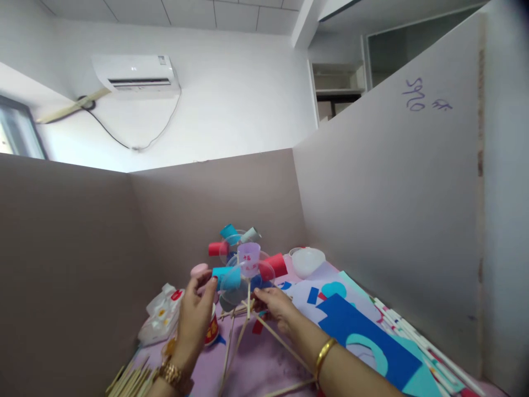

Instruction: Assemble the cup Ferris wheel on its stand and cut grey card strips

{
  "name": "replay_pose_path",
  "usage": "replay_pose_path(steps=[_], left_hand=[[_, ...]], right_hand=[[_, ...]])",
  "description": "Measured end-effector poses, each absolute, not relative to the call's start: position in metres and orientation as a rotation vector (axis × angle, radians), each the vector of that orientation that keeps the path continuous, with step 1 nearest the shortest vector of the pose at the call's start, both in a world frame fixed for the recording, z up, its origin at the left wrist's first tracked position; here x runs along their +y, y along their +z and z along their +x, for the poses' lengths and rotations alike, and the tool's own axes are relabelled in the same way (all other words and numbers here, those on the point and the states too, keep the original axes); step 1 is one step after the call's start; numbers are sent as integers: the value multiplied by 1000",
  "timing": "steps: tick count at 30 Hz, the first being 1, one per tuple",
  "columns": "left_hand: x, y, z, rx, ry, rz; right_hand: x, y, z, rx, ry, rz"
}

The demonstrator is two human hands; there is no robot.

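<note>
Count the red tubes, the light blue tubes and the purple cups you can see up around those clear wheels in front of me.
Red tubes: 2
Light blue tubes: 2
Purple cup: 1
Total in view: 5
</note>
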State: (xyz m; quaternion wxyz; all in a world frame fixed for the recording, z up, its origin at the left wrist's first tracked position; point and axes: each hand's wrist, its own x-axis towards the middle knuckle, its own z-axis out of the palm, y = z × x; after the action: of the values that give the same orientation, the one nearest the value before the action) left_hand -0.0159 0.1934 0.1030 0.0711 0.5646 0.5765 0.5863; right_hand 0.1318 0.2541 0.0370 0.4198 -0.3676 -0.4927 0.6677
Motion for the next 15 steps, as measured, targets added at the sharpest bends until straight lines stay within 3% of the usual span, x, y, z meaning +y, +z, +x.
replay_pose_path(steps=[7, 15], left_hand=[[154, 48, -15, 1716, 1668, 1565], [127, 29, -40, 1792, 1507, 1682]], right_hand=[[264, 41, 121, -1190, 1790, -951], [264, 53, 119, -1249, 1791, -972]])
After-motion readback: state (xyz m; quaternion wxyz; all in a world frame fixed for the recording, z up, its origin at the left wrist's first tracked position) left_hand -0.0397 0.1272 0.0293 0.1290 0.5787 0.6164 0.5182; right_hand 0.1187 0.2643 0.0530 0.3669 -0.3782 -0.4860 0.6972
